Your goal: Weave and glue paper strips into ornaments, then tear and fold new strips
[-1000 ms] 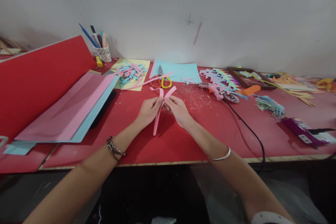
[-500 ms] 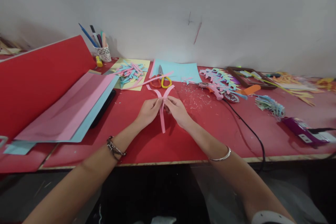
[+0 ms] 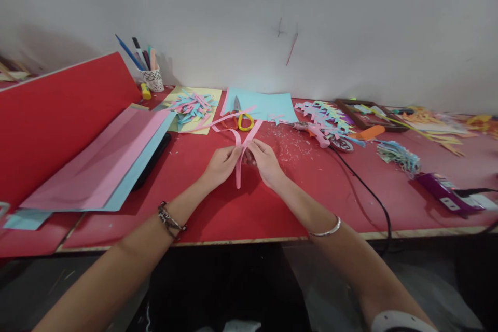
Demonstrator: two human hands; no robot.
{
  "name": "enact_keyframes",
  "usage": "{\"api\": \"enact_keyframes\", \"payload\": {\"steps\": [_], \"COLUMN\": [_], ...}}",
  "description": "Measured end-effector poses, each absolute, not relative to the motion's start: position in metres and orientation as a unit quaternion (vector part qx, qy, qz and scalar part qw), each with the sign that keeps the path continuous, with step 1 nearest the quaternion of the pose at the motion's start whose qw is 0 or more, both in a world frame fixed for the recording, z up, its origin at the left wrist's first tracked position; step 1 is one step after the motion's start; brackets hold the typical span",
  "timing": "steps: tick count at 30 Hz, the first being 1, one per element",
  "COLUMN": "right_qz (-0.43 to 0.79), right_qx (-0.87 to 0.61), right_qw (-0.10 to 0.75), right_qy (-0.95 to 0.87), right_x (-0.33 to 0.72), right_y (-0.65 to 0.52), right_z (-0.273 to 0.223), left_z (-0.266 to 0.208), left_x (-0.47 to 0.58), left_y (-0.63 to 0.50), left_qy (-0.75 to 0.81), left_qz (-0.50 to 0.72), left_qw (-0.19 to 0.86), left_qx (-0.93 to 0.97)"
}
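Observation:
Pink paper strips are pinched between my two hands above the red tabletop. Fingers and thumb of my left hand close on them from the left. My right hand pinches them at the same spot from the right. Two ends spread apart beyond the fingertips, the left one curling, and a tail hangs toward me. Whether it is one folded strip or two, I cannot tell. Just beyond lie scissors with red and yellow handles, a loose pink strip across them.
Paper snippets are heaped on yellow sheets at the back left. Blue paper lies behind the scissors. A pink glue gun with a black cord rests to the right, near a purple power strip. Pink sheets lie left.
The far ends of the pink strips have spread wider, and the left one curls more. The tail hanging toward me shows shorter. Both hands stay in nearly the same place.

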State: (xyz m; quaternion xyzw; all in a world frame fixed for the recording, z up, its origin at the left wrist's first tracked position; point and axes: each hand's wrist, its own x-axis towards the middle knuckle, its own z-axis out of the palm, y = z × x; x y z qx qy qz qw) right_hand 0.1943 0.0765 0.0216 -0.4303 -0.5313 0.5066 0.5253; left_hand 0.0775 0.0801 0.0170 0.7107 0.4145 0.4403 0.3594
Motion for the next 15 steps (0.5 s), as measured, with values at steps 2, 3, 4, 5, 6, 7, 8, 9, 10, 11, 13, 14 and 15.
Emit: {"api": "enact_keyframes", "payload": {"steps": [2,3,4,5,6,7,8,9,10,11,13,14,15], "right_qz": [0.507,0.507,0.507,0.509,0.512,0.516,0.52,0.522,0.522,0.52,0.511,0.508,0.506], "right_qx": [-0.434,-0.436,-0.436,-0.434,-0.43,-0.426,-0.425,-0.427,-0.432,-0.438,-0.448,-0.45,-0.45], "right_qw": [0.509,0.501,0.496,0.493,0.492,0.491,0.488,0.484,0.481,0.481,0.492,0.503,0.514], "right_qy": [-0.543,-0.549,-0.554,-0.557,-0.557,-0.558,-0.557,-0.557,-0.556,-0.554,-0.544,-0.535,-0.527], "right_x": [0.1937,0.1933,0.193,0.1926,0.1924,0.1922,0.1922,0.1923,0.1925,0.1928,0.1937,0.1942,0.1946], "right_y": [0.0763,0.0762,0.0761,0.076,0.0759,0.0758,0.0758,0.0759,0.0761,0.0763,0.0771,0.0774,0.0777], "right_z": [0.0213,0.0209,0.0205,0.0199,0.0194,0.0189,0.0186,0.0183,0.0182,0.0182,0.0184,0.0186,0.0189], "left_z": [0.0167,0.0167,0.0168,0.017,0.0173,0.0176,0.0179,0.0181,0.018,0.0178,0.0167,0.016,0.0153], "left_x": [0.0769,0.0765,0.0762,0.0759,0.0757,0.0755,0.0753,0.0752,0.0751,0.075,0.075,0.0751,0.0753], "left_y": [0.0794,0.0791,0.0788,0.0786,0.0784,0.0782,0.0783,0.0785,0.0789,0.0795,0.0808,0.0813,0.0817], "left_qy": [0.432,0.439,0.443,0.445,0.446,0.448,0.453,0.46,0.467,0.474,0.476,0.47,0.461], "left_qz": [0.441,0.442,0.442,0.443,0.445,0.449,0.455,0.464,0.474,0.482,0.485,0.478,0.469], "left_qw": [0.339,0.33,0.326,0.322,0.319,0.314,0.306,0.297,0.288,0.281,0.282,0.288,0.295], "left_qx": [0.71,0.709,0.709,0.709,0.708,0.707,0.702,0.696,0.688,0.681,0.677,0.684,0.693]}}
